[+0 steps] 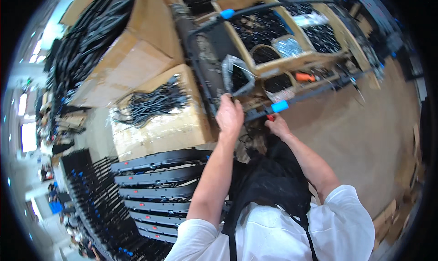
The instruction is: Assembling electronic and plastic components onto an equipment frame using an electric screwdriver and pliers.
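Note:
A black tubular frame [315, 95] with blue clips lies across the bench in front of me. My left hand [229, 116] is closed at its near left corner, and the fingertips' exact grip is partly hidden. My right hand [278, 126] pinches a small red part [270, 117] just below the frame's near bar, close to a blue clip [280, 106]. Inside the frame, beyond my left hand, stands a clear plastic bag [237, 76] of dark small parts. A round tub [278, 85] of black pieces sits beside it, and an orange-handled tool [305, 77] lies farther right.
A wooden compartment tray [269, 68] of black fasteners stands at the back. Left of me, a cardboard box [159, 138] carries a bundle of black cables [150, 107]; an open carton [137, 65] with dark tubing is behind it. Stacked black frames [159, 179] stand at lower left.

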Demonstrator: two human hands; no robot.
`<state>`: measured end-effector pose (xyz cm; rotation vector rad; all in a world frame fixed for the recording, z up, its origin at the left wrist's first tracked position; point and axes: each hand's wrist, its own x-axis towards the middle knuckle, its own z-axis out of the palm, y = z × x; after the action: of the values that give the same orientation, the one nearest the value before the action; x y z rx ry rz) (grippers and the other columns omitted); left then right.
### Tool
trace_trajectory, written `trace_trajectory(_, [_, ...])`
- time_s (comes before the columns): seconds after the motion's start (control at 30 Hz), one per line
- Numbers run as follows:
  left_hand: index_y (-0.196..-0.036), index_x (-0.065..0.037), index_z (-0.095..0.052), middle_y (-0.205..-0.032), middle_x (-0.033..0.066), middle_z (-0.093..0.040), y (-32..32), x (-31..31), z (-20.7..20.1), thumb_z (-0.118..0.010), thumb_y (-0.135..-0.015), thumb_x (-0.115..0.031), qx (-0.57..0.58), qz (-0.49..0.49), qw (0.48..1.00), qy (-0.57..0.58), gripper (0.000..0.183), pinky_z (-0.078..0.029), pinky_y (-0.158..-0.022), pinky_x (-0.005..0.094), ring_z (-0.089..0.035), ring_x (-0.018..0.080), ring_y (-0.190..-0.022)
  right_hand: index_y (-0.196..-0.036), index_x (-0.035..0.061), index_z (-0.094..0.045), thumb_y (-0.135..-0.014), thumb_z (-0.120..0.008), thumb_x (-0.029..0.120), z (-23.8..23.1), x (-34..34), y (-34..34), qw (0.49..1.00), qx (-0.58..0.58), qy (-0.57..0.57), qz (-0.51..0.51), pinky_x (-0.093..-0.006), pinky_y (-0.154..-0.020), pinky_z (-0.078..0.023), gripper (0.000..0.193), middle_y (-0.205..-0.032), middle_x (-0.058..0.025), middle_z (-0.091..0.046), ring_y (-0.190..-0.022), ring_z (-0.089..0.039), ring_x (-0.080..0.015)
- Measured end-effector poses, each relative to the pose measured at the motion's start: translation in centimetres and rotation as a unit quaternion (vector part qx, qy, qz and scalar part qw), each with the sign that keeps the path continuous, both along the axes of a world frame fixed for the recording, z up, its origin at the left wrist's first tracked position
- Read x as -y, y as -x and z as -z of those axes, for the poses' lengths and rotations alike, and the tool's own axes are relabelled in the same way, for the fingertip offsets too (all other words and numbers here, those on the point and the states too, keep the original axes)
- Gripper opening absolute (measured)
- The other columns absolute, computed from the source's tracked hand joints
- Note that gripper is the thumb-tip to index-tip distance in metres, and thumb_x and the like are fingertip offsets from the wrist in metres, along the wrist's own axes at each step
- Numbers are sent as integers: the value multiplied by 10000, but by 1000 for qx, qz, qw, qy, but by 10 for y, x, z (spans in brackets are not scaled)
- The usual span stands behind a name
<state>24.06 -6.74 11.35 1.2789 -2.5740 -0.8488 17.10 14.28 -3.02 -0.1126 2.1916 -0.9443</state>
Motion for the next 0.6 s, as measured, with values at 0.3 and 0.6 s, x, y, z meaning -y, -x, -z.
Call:
trace_trajectory(0.3, [-1299,-34,-660,-987,124,-669,18,119,-131,-710,-991,-156,-297,-75,939,158,336,-534,-818,365,-633,244,-867,-1271,4,-729,-856,-794,65,141,20,64,918,267,183,231,-272,-646,-479,425,-1129,-116,-781,-722,-635,-122])
trace_trajectory(0.6, [-1290,-42,-686,-1245,199,-683,-62,384,-389,-706,-920,-260,-144,-239,799,533,430,-489,-1035,451,-629,376,-1155,-1152,130,-671,-994,-693,186,50,-22,81,943,312,68,-94,-365,-515,-516,169,-897,-51,-707,-752,-680,-168])
